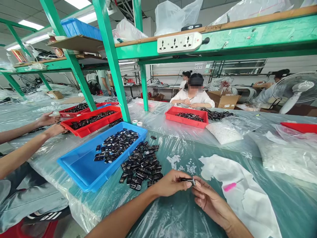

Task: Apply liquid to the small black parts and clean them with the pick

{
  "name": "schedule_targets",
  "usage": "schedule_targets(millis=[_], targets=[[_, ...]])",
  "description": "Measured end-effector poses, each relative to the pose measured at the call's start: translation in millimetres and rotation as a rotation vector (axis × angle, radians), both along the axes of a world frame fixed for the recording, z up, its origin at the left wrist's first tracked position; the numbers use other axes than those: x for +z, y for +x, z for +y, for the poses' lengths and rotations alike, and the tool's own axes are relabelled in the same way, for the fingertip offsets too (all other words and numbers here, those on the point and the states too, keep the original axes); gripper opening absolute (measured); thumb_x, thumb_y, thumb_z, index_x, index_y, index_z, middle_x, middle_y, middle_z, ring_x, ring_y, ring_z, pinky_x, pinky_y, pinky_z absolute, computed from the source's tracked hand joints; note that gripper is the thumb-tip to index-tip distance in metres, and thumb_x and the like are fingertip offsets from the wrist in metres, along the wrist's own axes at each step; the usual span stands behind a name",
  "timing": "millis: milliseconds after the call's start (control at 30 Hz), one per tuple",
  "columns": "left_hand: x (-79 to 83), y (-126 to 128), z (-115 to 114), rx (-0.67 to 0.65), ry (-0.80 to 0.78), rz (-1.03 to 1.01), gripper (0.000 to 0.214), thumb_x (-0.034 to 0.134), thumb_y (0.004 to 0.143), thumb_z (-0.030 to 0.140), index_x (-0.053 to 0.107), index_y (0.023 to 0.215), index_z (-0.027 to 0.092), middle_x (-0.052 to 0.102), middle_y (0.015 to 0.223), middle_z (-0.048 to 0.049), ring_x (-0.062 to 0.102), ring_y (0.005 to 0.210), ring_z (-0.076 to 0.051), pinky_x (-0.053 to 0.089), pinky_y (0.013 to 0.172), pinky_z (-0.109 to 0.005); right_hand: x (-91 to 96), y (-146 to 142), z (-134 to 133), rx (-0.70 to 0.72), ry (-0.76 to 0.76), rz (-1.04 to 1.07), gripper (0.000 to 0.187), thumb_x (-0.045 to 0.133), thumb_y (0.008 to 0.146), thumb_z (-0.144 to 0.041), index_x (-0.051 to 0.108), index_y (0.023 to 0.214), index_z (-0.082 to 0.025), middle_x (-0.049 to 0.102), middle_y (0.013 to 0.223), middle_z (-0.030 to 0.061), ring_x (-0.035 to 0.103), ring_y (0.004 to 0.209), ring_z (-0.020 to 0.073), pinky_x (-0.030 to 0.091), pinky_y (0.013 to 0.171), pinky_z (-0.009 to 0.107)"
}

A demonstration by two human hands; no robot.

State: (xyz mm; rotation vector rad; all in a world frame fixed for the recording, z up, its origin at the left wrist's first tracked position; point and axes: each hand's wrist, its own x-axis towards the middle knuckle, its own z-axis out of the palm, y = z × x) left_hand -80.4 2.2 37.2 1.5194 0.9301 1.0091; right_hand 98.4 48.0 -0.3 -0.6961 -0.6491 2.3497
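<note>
My left hand (pixel 170 184) is closed, with a small black plastic part (pixel 186 179) pinched between thumb and fingers. The fingertips of my right hand (pixel 209 195) are closed at the pale end of the same part; whether they also hold a smaller piece is too fine to make out. Left of my hands lies a heap of similar black parts (pixel 143 165) on the plastic-covered table. Just beyond my fingers are small white pieces (pixel 190 166) in little piles. A white cloth or sheet (pixel 244 195) lies on the right, with a pink-handled thin tool (pixel 230 187) on it.
A blue tray (pixel 74 172) with black parts stands at the left, near red trays (pixel 84 132) and a co-worker's hands (pixel 53 124). Across the table, a person sits behind another red tray (pixel 170 114). Bags of white pieces (pixel 223 132) lie right. A green shelf frame (pixel 111 59) rises ahead.
</note>
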Motion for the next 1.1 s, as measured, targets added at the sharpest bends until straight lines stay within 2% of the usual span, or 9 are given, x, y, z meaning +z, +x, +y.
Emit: schedule_targets(millis=[167,300,500,633,767,900,1100], targets=[[2.4,3,-2,0.022,-0.016,0.017,0.052,0.055,0.078,0.056,0.068,0.096,0.009,0.050,0.068,-0.0044,0.042,0.063,-0.012,0.033,0.059,-0.021,-5.0,-2,-2,-0.011,-0.067,-0.026,0.035,0.083,0.060,-0.020,0.064,0.089,-0.019,0.036,0.058,-0.0068,0.035,0.049,0.0021,0.045,0.055,0.019],[3.1,5,-4,0.056,-0.009,0.010,0.055,0.056,0.077,0.058,0.068,0.097,0.008,0.049,0.066,-0.0047,0.041,0.060,-0.011,0.033,0.056,-0.021,-9.2,-3,-2,-0.002,-0.033,-0.037,0.039,0.083,0.058,-0.024,0.062,0.091,-0.022,0.037,0.058,-0.0068,0.037,0.049,0.0032,0.050,0.059,0.023],[-2.1,4,-3,0.092,0.027,0.030,0.052,0.057,0.078,0.055,0.069,0.097,0.009,0.052,0.067,-0.0053,0.043,0.062,-0.012,0.034,0.058,-0.022,-6.8,-7,-5,-0.023,0.041,-0.094,0.041,0.083,0.058,-0.028,0.060,0.091,-0.022,0.037,0.059,-0.0066,0.038,0.049,0.0036,0.051,0.060,0.024],[-5.6,6,1,0.110,-0.083,-0.096,0.050,0.064,0.072,0.054,0.069,0.090,0.008,0.052,0.064,-0.0035,0.044,0.058,-0.010,0.035,0.057,-0.021,-5.7,-13,-7,-0.139,0.016,-0.030,0.041,0.082,0.061,-0.029,0.058,0.094,-0.021,0.035,0.061,-0.0077,0.034,0.047,0.0010,0.044,0.049,0.016],[-8.0,9,2,0.112,-0.242,-0.349,0.050,0.060,0.075,0.056,0.067,0.082,0.007,0.058,0.073,-0.0083,0.053,0.064,-0.012,0.042,0.068,-0.026,-3.9,-14,-5,-0.190,0.017,0.032,0.047,0.080,0.064,-0.032,0.058,0.103,-0.019,0.030,0.060,-0.0077,0.027,0.045,0.0011,0.034,0.040,0.014],[-10.8,10,4,0.112,-0.324,-0.487,0.052,0.055,0.080,0.055,0.065,0.090,0.005,0.062,0.084,-0.0136,0.058,0.069,-0.015,0.043,0.074,-0.030,-1.0,-9,-2,-0.241,0.030,0.052,0.042,0.079,0.065,-0.029,0.059,0.099,-0.017,0.029,0.063,-0.0066,0.026,0.048,0.0025,0.033,0.041,0.016],[-13.4,9,6,0.130,-0.354,-0.574,0.052,0.052,0.083,0.055,0.063,0.093,0.005,0.065,0.088,-0.0156,0.062,0.074,-0.017,0.044,0.080,-0.032,-2.7,-8,0,-0.283,0.052,0.026,0.038,0.080,0.063,-0.029,0.060,0.093,-0.016,0.030,0.064,-0.0055,0.029,0.051,0.0040,0.034,0.043,0.018]])
